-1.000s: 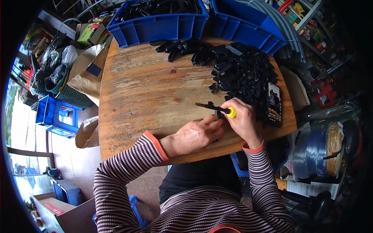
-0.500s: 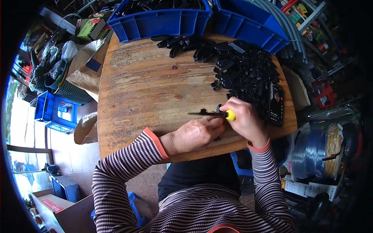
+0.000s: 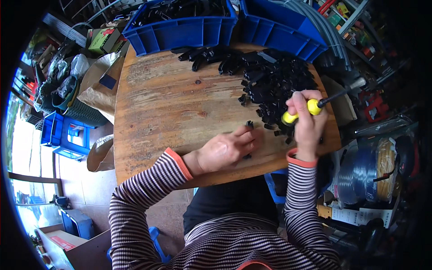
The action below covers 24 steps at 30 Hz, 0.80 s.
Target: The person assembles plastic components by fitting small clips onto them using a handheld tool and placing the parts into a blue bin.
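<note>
My right hand (image 3: 309, 118) is closed around the yellow handle of a tool (image 3: 314, 106), raised over the right side of the table. The tool's black shaft slants up to the right and ends in a blurred greyish tip, so its exact kind is unclear. Near the table's front edge, my left hand (image 3: 227, 150) has its fingers closed on a small black plastic piece (image 3: 249, 123), with only its ends showing. A large heap of black plastic parts (image 3: 265, 78) spreads beyond and to the right of both hands.
A blue crate (image 3: 180, 33) full of black parts stands at the table's far edge, and another blue crate (image 3: 283, 36) beside it. The wooden table (image 3: 157, 108) has a curved front edge near my lap. Brown paper bags (image 3: 101, 90) stand left; wrapped coils (image 3: 364, 173) lie right.
My right hand has lifted the yellow-handled tool away from my left hand, up and to the right, swinging its shaft from leftward to rightward. My left hand stays near the front edge.
</note>
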{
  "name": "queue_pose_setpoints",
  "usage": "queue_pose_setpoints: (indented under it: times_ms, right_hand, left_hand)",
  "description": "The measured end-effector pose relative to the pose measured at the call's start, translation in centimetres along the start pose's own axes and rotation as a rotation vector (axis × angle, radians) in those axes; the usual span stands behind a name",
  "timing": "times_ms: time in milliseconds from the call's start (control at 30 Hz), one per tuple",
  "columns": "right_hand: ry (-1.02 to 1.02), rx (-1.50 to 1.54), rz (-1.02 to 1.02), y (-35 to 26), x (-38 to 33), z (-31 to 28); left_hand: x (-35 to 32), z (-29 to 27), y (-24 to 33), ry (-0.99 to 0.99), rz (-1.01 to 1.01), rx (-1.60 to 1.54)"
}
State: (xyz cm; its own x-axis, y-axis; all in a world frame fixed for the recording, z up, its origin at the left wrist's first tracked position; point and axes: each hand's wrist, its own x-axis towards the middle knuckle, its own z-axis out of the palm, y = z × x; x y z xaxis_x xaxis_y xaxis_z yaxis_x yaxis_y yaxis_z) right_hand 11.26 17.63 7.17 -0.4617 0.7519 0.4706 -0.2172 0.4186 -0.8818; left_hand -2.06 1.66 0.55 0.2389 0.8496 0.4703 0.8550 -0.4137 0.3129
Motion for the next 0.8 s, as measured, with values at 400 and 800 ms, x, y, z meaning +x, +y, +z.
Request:
queue_pose_setpoints:
  times_ms: [400, 800]
  right_hand:
    - [-0.483, -0.797, -0.115, 5.0, -3.2, -2.9]
    - [-0.567, -0.695, -0.114, 4.3, -3.5, -2.4]
  left_hand:
    - [2.2, -1.1, -8.1, 0.249, -0.336, -0.174]
    - [6.2, -1.0, -17.5, 0.435, -0.838, 0.325]
